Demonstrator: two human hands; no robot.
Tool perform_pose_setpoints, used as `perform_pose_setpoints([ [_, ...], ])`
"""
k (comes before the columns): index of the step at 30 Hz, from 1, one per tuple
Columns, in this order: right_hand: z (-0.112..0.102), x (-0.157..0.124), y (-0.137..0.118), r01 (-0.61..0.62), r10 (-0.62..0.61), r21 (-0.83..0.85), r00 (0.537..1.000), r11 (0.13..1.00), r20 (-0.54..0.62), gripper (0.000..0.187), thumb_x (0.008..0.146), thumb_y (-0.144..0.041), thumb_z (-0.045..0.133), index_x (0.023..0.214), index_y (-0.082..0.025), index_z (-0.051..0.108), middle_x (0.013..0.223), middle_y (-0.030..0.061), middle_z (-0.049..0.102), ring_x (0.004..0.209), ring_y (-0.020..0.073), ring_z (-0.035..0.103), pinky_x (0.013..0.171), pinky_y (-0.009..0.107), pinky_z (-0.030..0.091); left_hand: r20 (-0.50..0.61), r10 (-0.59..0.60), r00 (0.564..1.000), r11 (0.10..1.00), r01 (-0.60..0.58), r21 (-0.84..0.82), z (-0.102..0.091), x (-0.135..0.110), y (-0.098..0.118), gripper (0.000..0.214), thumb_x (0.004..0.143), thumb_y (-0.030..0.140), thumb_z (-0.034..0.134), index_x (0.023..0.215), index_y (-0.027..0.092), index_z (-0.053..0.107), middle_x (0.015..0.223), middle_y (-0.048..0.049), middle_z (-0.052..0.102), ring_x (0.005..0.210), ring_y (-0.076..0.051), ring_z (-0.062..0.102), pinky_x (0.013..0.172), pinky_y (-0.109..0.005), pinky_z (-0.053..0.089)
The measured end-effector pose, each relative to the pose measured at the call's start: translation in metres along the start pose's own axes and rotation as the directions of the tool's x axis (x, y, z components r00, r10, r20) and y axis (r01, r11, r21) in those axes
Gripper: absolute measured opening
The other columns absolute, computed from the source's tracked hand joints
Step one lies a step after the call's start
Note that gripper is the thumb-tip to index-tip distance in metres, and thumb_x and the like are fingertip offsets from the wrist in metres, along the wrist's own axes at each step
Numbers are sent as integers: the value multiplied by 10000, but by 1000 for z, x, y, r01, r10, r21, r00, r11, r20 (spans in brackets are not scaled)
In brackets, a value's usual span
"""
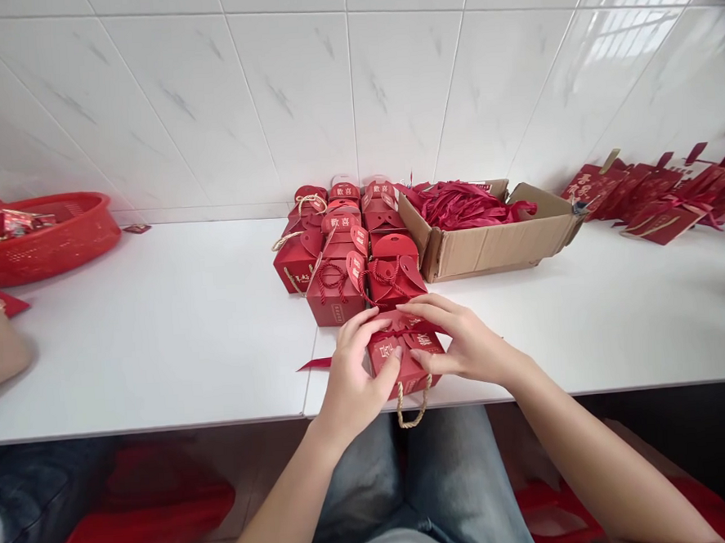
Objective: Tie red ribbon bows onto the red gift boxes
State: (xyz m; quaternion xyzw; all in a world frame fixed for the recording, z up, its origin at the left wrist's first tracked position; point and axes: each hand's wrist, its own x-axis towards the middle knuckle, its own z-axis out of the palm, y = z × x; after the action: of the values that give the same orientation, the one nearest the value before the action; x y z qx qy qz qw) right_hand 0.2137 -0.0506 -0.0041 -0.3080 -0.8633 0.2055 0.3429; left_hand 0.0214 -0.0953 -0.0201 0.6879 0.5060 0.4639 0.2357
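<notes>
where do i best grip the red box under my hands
Probably grip the red box by its sides, left hand from the left, right hand from the right: its squat, boxy shape suits that, while the rope handle droops past the front edge of the table.

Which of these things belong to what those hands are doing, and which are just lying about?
Seemingly belong: front box, ribbon, ribbons in the carton, boxes behind.
Apparently lying about: red basket, small packet.

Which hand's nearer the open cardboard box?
Right. The right hand is just in front of the cardboard box; the left hand is farther off, toward the person's left.
</notes>
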Motion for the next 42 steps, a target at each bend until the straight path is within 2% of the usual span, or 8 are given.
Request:
perform_pose_setpoints([
  [7, -3, -1, -3, 29, -31, 65, 999, 997, 40, 474, 812, -317, 671, 1263, -241, 545, 1269, 119, 557, 1197, 265, 536, 1019, 430, 456, 21, -14, 1000, 1000, 14, 5, 0, 0, 1, 295, 851, 314, 598, 1135, 235, 587, 1344, -89, 496, 1283, -245, 458, 1087, -426, 370],
  [11, -5, -10, 1, -136, 142, 130, 989, 982, -35, 426, 889, -418, 570, 1272, -237, 521, 1335, 119, 501, 1246, 245, 488, 976, 391, 485, -43, -120, 992, 988, 114, -108, -8, 0, -5, 388, 886, 417, 537, 1227, 240, 478, 1340, -95, 483, 1246, -227, 474, 999, -365, 428],
  [15, -1, -18, 12, -386, 413, 217, 905, 897, -98, 345, 918, -496, 478, 1046, -192, 580, 1066, 89, 619, 938, 189, 610, 753, 295, 523, 12, -292, 956, 951, 291, -103, -16, 4, -12, 324, 924, 512, 407, 892, 208, 515, 918, -30, 599, 851, -174, 569, 778, -299, 448],
  [18, 3, -16, 15, -496, 508, 299, 860, 816, 40, 401, 883, -563, 496, 840, -169, 557, 789, 28, 589, 683, 134, 541, 616, 255, 451, 130, -338, 932, 932, 351, -95, -17, 8, -13, 412, 905, 541, 420, 679, 197, 436, 689, 17, 507, 683, -146, 488, 649, -264, 386],
  [23, 0, -10, 10, -519, 446, 475, 854, 710, 266, 487, 862, -598, 493, 639, -165, 478, 619, -24, 439, 572, 87, 384, 548, 231, 343, 177, -311, 934, 919, 343, -196, -17, 7, -7, 389, 883, 458, 492, 623, 194, 376, 616, 40, 402, 591, -116, 389, 568, -236, 323],
  [30, -1, -15, 14, -497, 463, 566, 860, 658, 217, 502, 831, -546, 573, 553, -184, 366, 587, -42, 356, 542, 75, 278, 484, 223, 232, 172, -283, 943, 902, 323, -285, -9, 1, -12, 349, 914, 425, 444, 661, 199, 362, 652, 35, 368, 614, -117, 364, 589, -234, 330],
  [34, 5, -21, 20, -471, 471, 608, 865, 639, 176, 496, 839, -532, 571, 563, -185, 350, 595, -42, 332, 556, 79, 279, 498, 224, 242, 50, -254, 966, 938, 259, -229, 2, -3, -16, 337, 936, 399, 395, 667, 209, 327, 631, 38, 348, 589, -121, 342, 568, -242, 319],
  [42, -3, -22, 21, -521, 487, 570, 843, 635, 228, 478, 836, -549, 576, 573, -168, 459, 603, -21, 479, 523, 73, 322, 469, 221, 244, -15, -244, 970, 954, 238, -180, 3, -2, -17, 339, 922, 382, 387, 638, 214, 313, 597, 37, 331, 558, -123, 332, 531, -241, 317],
])
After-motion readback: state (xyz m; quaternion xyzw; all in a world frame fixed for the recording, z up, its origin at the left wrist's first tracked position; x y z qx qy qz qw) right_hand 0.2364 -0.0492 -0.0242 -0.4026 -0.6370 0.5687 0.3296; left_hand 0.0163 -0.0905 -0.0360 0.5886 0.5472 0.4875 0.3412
